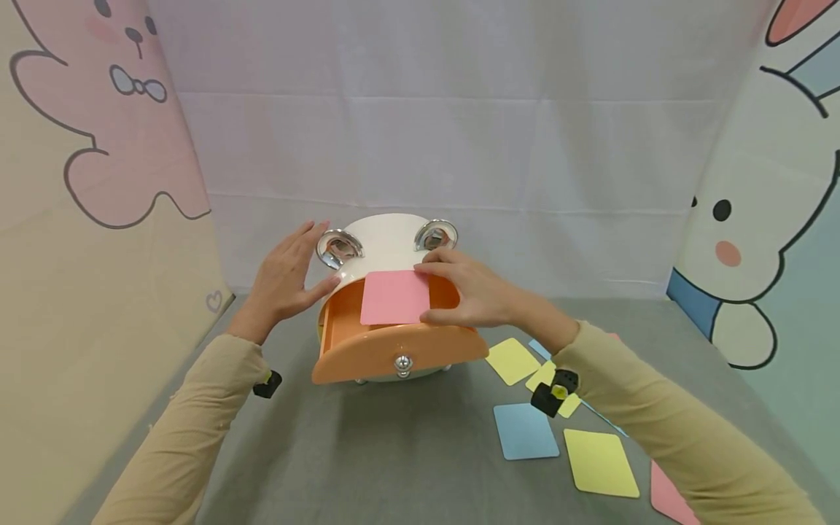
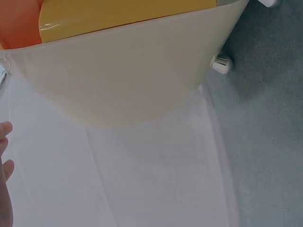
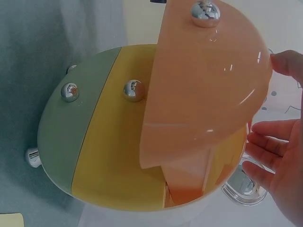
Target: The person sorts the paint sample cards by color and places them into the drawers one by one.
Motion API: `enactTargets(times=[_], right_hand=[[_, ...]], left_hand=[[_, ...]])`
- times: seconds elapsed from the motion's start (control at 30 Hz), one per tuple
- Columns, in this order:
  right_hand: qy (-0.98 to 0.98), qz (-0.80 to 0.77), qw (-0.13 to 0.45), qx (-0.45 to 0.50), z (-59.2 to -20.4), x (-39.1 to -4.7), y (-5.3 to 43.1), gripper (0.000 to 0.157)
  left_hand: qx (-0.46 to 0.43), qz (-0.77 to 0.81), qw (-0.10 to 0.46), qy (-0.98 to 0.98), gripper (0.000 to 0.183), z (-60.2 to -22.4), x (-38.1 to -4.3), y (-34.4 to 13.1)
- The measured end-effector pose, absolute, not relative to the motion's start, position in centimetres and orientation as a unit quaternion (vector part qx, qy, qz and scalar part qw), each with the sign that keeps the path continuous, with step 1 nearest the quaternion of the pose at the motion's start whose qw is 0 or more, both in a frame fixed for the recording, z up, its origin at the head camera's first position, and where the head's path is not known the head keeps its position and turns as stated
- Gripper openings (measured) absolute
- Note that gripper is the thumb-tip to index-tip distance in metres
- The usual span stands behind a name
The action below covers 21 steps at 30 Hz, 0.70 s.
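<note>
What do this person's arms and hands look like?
Both arms wear long, slightly wrinkled beige sleeves reaching the wrists. At each wrist sits a small black device with a bit of yellow. The left hand and right hand wear no gloves.

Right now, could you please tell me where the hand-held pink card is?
In the head view, the pink card is just left of centre, held by the right hand over the open orange drawer.

Pink sq. card, rndd corners, over pulled-out orange top drawer w/ silver knob, wht cabinet.
</note>
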State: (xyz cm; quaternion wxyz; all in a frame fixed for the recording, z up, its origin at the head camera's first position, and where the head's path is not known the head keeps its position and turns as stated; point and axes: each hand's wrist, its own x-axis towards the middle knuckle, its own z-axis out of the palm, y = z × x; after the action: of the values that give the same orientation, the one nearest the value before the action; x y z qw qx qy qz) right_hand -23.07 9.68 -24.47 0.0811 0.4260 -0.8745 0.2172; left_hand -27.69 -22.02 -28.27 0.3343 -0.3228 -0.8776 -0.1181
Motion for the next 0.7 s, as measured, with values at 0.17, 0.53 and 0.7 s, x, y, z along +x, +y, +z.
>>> enactTargets(times=[0.17, 0.53, 0.7], right_hand=[[-0.872, 0.228, 0.081, 0.426, -24.7, -23.2, 9.7, 0.067], [-0.870, 0.239, 0.083, 0.423, -24.4, -23.0, 10.8, 0.067], [-0.875, 0.235, 0.087, 0.413, -24.2, -22.6, 12.3, 0.067]], left_hand=[[-0.325, -0.117, 0.335, -0.877, 0.085, -28.3, -27.8, -22.0], [-0.325, -0.114, 0.338, -0.876, 0.085, -28.4, -27.8, -21.9], [-0.323, -0.114, 0.341, -0.875, 0.085, -28.4, -27.8, -21.9]])
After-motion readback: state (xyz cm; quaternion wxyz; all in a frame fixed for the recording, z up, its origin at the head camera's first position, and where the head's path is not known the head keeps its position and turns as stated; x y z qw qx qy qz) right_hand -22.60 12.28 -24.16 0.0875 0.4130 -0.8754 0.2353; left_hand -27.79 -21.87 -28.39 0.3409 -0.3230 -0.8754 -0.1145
